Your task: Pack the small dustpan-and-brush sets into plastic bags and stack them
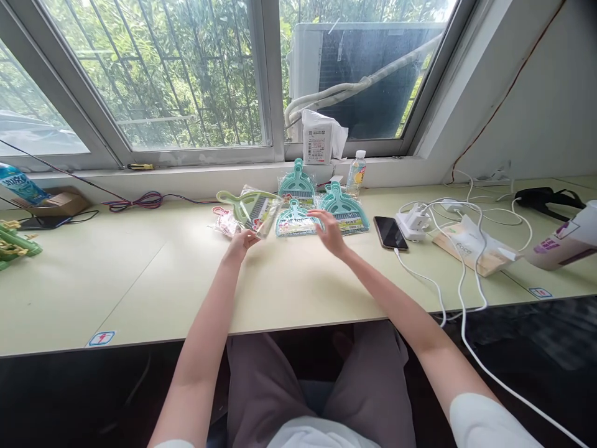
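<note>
My left hand (pixel 242 241) grips the near edge of a light green dustpan set (pixel 252 208) in clear wrapping, tilted above the table. Partly under it lies a pink wrapped set (pixel 224 222). Three teal wrapped sets are grouped to the right: one at the back (pixel 297 183), a small one in front (pixel 293 219) and one at the right (pixel 344 208). Over the gap between the two front teal sets hovers my right hand (pixel 330 233), its fingers apart and nothing held in it.
A phone (pixel 390 233) on a white cable, a power strip (pixel 413 222) and a tissue pack (pixel 476 246) lie at the right. Behind the sets stand a bottle (pixel 357 171) and a tissue box (pixel 319 143). Coiled cables (pixel 144 200) lie at the back left.
</note>
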Demonstrator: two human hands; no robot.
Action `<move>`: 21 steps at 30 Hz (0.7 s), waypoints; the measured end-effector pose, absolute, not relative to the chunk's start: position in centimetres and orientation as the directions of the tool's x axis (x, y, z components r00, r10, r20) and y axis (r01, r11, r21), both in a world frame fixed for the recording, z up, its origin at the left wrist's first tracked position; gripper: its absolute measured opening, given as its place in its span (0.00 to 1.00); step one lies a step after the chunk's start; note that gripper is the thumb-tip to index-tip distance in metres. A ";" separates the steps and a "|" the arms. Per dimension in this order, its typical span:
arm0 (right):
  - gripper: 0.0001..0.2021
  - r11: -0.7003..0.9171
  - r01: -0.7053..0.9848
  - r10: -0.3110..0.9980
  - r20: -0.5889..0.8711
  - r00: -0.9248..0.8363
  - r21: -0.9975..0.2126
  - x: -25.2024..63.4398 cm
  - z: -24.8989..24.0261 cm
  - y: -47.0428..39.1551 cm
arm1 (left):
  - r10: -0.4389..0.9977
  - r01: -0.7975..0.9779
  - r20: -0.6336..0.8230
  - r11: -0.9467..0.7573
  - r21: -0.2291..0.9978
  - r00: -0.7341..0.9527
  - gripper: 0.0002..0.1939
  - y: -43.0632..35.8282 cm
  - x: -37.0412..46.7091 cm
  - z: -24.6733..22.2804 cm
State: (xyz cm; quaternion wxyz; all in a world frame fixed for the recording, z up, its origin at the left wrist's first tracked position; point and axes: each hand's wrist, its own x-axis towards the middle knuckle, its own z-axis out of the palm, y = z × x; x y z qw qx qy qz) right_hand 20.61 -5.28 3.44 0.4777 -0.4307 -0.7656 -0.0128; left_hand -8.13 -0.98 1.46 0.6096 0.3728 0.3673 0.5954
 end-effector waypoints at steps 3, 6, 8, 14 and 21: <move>0.15 0.719 0.649 0.559 0.762 -0.326 -0.250 15.5 3.9 -6.1 | 0.974 -0.349 0.085 -0.007 0.937 0.208 0.27 -1.9 -7.2 1.8; 0.12 0.757 0.649 0.507 0.694 -0.511 -0.075 13.0 3.4 -6.5 | 0.943 -0.295 0.107 -0.011 0.955 0.315 0.30 -2.8 -6.2 2.1; 0.13 0.730 0.681 0.538 0.663 -0.521 -0.057 12.9 2.5 -6.4 | 0.938 -0.287 0.113 -0.015 0.958 0.328 0.33 -3.0 -5.9 2.2; 0.22 0.582 0.655 0.766 0.594 -0.243 -0.482 15.4 0.5 -5.4 | 0.920 -0.332 0.178 -0.056 0.942 0.350 0.39 -3.0 -6.0 2.2; 0.24 0.400 0.149 0.911 0.411 0.045 -0.904 15.7 0.1 -3.9 | 0.894 -0.254 0.167 -0.062 0.965 0.416 0.32 -3.1 -6.1 1.9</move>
